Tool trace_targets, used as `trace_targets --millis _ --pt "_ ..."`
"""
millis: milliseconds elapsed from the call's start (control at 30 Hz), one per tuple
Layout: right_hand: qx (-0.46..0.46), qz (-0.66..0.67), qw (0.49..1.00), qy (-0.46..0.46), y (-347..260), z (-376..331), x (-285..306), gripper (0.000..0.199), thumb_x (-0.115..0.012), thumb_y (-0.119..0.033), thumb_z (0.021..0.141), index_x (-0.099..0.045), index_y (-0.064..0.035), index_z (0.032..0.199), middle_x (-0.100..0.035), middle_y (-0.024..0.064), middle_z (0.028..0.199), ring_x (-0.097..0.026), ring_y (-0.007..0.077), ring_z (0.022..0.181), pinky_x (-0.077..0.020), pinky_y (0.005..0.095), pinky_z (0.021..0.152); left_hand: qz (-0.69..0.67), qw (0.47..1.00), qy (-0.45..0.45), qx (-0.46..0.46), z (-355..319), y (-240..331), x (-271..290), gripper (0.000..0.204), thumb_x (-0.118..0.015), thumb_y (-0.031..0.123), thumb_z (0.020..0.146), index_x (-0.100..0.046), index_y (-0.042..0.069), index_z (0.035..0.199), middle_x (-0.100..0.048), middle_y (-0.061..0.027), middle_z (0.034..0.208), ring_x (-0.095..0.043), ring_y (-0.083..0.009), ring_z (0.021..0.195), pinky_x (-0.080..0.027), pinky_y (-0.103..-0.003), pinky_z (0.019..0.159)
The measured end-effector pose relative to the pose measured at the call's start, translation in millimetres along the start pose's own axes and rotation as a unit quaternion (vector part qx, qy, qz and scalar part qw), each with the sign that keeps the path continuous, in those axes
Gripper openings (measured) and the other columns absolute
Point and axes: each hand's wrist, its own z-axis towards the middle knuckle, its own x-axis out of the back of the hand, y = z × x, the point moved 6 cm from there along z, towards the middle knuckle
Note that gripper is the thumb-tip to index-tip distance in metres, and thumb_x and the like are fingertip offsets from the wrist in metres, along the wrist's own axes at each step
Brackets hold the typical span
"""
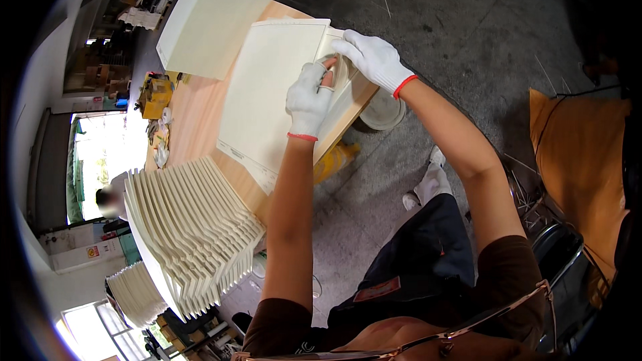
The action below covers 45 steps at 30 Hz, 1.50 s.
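A large cream sheet [274,87] with a thin printed border lies on the wooden table. At its right edge, my left hand [309,99] wears a white glove with bare fingertips showing. Its fingers curl against a pale, round, tape-like roll [344,75], partly hidden between my hands. My right hand [373,60], in a white glove with a red cuff, reaches over the sheet's far right corner. Its fingers stretch out above the roll, close to my left fingertips; their tips are hard to make out.
A tall stack of bent cream panels [194,234] stands at the table's near left. Another folded cream board [214,20] lies at the far end. A yellow box [156,95] sits on the left side. Beside the table's right edge is a round container [384,110]; orange-brown sheeting [578,180] lies farther right.
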Motion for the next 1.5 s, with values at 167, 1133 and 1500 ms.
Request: trace_targets --millis 167,1133,1500 --pt "-0.006 -0.013 1.000 -0.006 4 -1 -5 0.052 -0.038 -0.058 0.099 -0.059 -0.0129 0.113 -0.069 0.0184 0.093 -0.066 0.0386 0.089 -0.0499 0.0467 0.077 0.016 0.999 0.003 -0.035 -3 8 2 0.030 -0.072 0.022 0.086 -0.070 0.014 0.114 -0.069 -0.0087 0.099 -0.068 -0.0230 0.085 -0.053 -0.032 0.078" --pt "-0.015 -0.026 0.999 -0.025 4 -5 -3 0.048 -0.038 -0.056 0.098 -0.055 -0.0136 0.115 -0.069 0.0189 0.091 -0.067 0.0386 0.088 -0.0498 0.0462 0.079 0.008 0.999 0.037 -0.006 -5 12 2 0.031 -0.065 0.011 0.086 -0.070 0.022 0.115 -0.060 -0.0070 0.086 -0.064 -0.0238 0.072 -0.051 -0.035 0.065" --pt "-0.012 -0.031 0.999 -0.017 7 -2 -5 0.048 -0.040 -0.055 0.099 -0.055 -0.0121 0.114 -0.070 0.0188 0.090 -0.067 0.0371 0.086 -0.0508 0.0464 0.075 0.068 0.996 0.032 -0.053 -3 14 -2 0.033 -0.077 0.017 0.077 -0.071 0.023 0.109 -0.062 -0.0058 0.089 -0.064 -0.0236 0.072 -0.052 -0.034 0.064"
